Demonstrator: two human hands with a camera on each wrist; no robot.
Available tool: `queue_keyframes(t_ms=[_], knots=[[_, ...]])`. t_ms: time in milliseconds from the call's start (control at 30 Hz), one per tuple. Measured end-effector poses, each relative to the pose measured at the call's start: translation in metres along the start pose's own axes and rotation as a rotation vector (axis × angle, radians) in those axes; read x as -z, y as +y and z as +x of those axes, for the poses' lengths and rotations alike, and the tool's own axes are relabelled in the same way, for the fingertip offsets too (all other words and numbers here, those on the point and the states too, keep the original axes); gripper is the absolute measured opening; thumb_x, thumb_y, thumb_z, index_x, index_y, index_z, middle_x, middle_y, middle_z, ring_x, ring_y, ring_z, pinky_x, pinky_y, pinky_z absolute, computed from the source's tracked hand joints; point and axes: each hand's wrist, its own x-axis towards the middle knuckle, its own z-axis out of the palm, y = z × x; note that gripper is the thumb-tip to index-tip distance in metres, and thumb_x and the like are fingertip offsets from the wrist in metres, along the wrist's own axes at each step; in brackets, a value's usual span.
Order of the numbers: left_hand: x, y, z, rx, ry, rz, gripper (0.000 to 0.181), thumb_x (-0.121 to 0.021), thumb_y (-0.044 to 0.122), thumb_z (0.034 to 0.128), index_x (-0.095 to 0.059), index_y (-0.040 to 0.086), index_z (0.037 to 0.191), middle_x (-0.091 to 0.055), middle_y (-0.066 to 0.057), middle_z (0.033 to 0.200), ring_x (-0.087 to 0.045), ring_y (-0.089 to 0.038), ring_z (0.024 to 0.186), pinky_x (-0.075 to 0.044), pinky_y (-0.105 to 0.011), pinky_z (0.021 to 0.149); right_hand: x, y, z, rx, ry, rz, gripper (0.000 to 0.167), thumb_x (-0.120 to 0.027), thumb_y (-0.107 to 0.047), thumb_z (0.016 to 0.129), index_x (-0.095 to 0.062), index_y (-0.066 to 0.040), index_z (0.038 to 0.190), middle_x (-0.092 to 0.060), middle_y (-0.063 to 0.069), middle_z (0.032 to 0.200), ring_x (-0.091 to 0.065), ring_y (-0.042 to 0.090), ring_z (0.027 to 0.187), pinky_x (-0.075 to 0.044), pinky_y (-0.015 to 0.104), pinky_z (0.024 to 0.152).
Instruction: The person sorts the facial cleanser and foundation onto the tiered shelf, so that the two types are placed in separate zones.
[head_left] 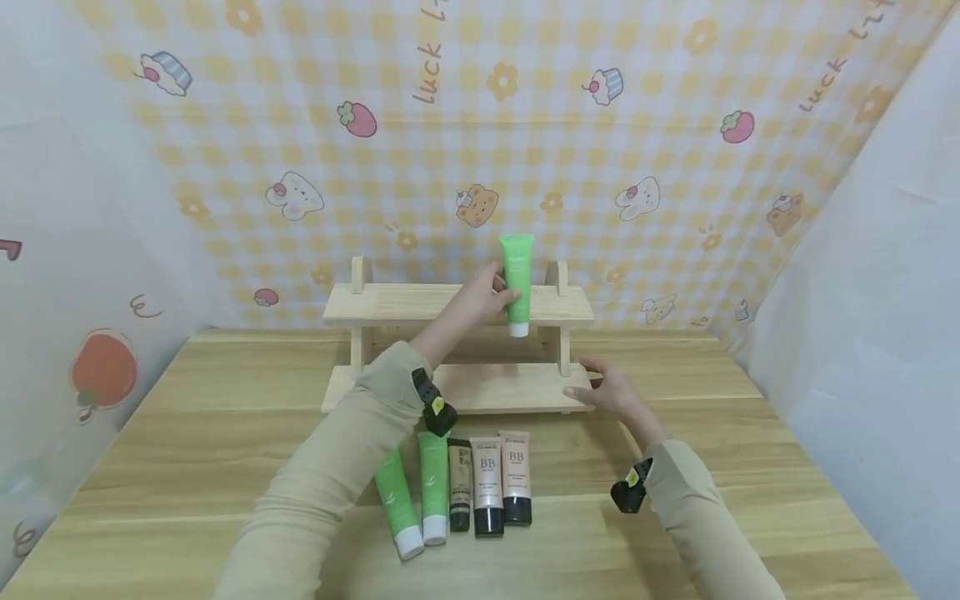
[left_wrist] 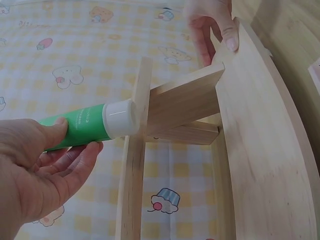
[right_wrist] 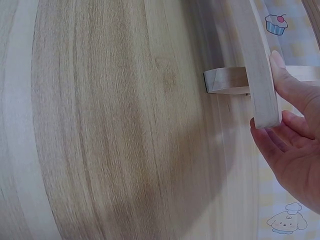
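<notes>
My left hand (head_left: 483, 296) pinches a green tube (head_left: 518, 279) upright, white cap down, in front of the upper board (head_left: 420, 307) of a wooden two-tier rack. In the left wrist view the left hand (left_wrist: 45, 170) has thumb and fingers round the green tube (left_wrist: 82, 126), its white cap beside the upper board's edge. My right hand (head_left: 611, 392) grips the right end of the lower board (head_left: 495, 387). The right wrist view shows the right hand (right_wrist: 295, 125) with its thumb on one face of the board (right_wrist: 262, 85) and fingers at the end.
In front of the rack on the wooden table (head_left: 600, 550) lie two green tubes (head_left: 433, 492), a small gold and black tube (head_left: 460, 483) and two beige BB tubes (head_left: 488, 483) with black caps. A patterned cloth (head_left: 450, 150) hangs behind.
</notes>
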Motion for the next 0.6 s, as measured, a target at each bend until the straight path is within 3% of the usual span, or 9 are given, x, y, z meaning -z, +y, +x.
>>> queue_keyframes(t_ms=[367,600], knots=[[-0.001,0.006,0.009,0.005,0.048,-0.051,0.042,-0.051,0.016,0.0931,-0.036,0.004,0.131,-0.053,-0.013,0.111,-0.055,-0.023,0.101,-0.053,-0.029,0.083,0.0,0.001,-0.002,0.008,0.012,-0.002,0.076,-0.068,-0.031,0.081,-0.031,0.001,0.139,-0.035,0.027,0.14,-0.044,0.043,0.12,-0.051,0.044,0.09],[-0.004,0.005,0.017,-0.047,0.103,-0.044,0.039,-0.049,0.016,0.0937,-0.036,0.005,0.129,-0.054,-0.013,0.113,-0.054,-0.024,0.104,-0.049,-0.034,0.089,-0.001,0.0,-0.001,0.001,0.016,0.009,0.075,-0.068,-0.031,0.081,-0.032,0.0,0.139,-0.035,0.026,0.141,-0.044,0.043,0.121,-0.05,0.045,0.091]])
